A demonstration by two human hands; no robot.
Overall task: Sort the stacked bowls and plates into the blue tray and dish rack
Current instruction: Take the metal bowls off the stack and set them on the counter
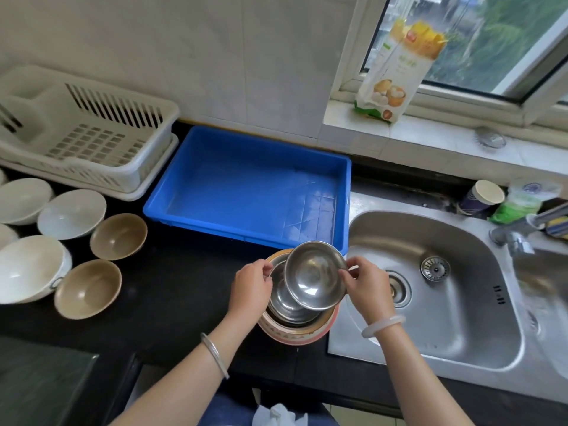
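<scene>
Right hand (367, 284) pinching rim of steel bowl (315, 276), tilting it off stack (292, 335) on counter (172, 290), just before blue tray (246, 139). Left hand (250, 285) grips stack rim. Steadying it, I reckon, so nested bowls stay put.

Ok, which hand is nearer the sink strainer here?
Right. The right hand pinches the steel bowl just left of the strainer; the left hand grips the stack on the bowl's far side.

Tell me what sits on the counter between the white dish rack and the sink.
The blue tray lies between the dish rack and the sink, empty, in the head view.
</scene>
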